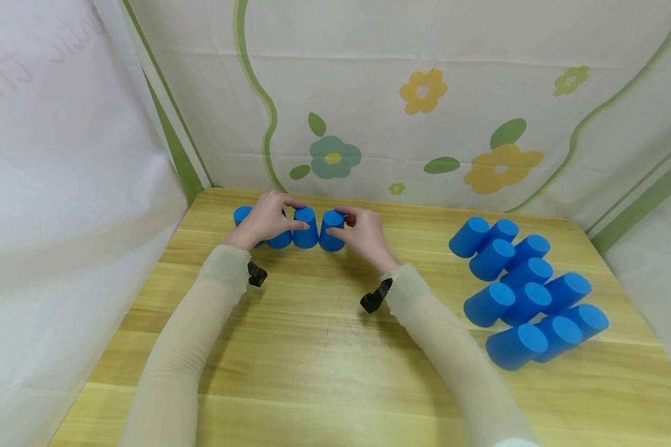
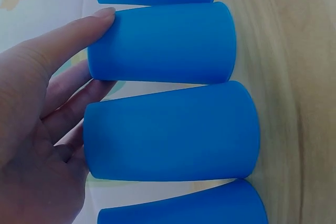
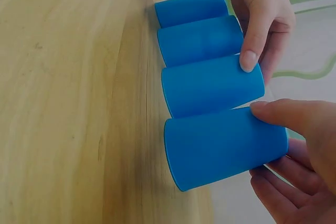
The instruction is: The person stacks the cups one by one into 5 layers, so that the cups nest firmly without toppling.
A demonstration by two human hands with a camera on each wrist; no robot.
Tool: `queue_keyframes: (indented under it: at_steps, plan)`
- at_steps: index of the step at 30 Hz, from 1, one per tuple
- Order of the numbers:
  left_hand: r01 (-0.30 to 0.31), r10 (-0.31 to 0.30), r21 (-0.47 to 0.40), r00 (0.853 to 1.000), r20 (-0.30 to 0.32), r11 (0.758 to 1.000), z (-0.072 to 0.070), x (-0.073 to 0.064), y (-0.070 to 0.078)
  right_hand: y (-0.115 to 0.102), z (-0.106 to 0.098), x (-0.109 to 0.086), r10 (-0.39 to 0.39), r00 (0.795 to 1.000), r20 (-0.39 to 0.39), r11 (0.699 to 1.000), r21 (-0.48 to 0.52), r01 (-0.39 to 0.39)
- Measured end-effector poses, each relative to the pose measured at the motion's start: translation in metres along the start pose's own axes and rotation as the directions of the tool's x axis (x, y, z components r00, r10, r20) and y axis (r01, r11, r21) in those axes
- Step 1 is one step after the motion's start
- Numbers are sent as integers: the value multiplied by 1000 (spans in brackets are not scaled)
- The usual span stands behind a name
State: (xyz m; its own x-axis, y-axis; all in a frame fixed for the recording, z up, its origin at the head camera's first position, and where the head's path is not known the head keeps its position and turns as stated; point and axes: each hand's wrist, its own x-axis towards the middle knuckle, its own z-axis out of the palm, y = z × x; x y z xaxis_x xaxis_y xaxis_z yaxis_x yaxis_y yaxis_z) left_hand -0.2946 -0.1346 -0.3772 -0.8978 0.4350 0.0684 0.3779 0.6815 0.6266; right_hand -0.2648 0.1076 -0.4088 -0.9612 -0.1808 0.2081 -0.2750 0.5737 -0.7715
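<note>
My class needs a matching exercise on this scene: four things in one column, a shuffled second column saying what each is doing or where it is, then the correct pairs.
Column 1
1. Left hand
2. Right hand
3. Larger group of cups
4. Teal flower

Column 2
A. On the right side of the table
B. Holding the third cup from the left in the row of four
C. Printed on the cloth behind the row
D. Holding the cup at the row's right end

Pairs: 1-B, 2-D, 3-A, 4-C
</note>
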Motion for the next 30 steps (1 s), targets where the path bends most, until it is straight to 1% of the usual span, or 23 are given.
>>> queue_keyframes:
  at_steps: [7, 13, 15, 18, 21, 23, 27, 30]
  plan:
    - [2, -3, 8, 1000, 28, 1000, -3, 0, 0, 3, 3, 1, -21, 1000, -11, 1000, 17, 21]
    - [-5, 5, -3, 1000, 23, 1000, -3, -3, 0, 4, 1, -1, -41, 999, 6, 998, 39, 40]
    - [-7, 7, -10, 1000, 5, 1000, -3, -6, 1, 4, -2, -4, -38, 999, 17, 997, 61, 36]
    - [-27, 26, -21, 999, -46, 999, -1, -10, 4, 4, -11, -12, -31, 999, 16, 995, 98, 29]
    - [-55, 53, -15, 993, -109, 998, 2, -13, 10, 6, -23, -21, -23, 1000, -3, 994, 104, 23]
    - [-72, 69, -12, 987, -146, 997, 4, -16, 15, 8, -32, -28, -22, 1000, -20, 996, 88, 23]
    - [-107, 103, -14, 977, -187, 994, 10, -21, 27, 14, -53, -43, -11, 998, -55, 999, 52, 14]
    - [-125, 117, -31, 974, -192, 992, 18, -25, 37, 18, -70, -56, 10, 997, -76, 999, 34, -8]
